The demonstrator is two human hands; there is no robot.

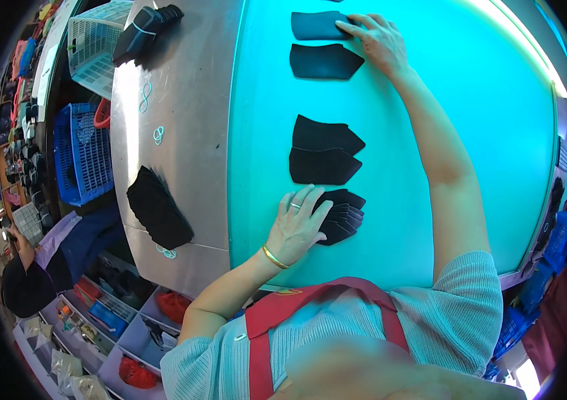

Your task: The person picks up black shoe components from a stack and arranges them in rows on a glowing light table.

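My left hand [297, 227] rests on a fanned stack of black, pointed, flat cut pieces [343, 217] near me, its fingers stretched out over the left edge. At the far end of the glowing turquoise table, my right hand [381, 43] reaches to a dark flat piece [317, 26], fingers apart, fingertips touching its right end. Just nearer lies another pointed piece [325, 61], flat and apart from it. Between the hands, two more pieces lie together, a farther one [325, 135] and a nearer one [323, 166]. Whether they are fabric or another sheet material I cannot tell.
Left of the lit surface, a metal tabletop [193, 133] bears a black stack [158, 210], a banded black bundle [145, 33] and pale rubber bands [158, 135]. Beyond stand a white crate [100, 47] and a blue crate [85, 153]. Another person's hand [22, 247] shows at far left.
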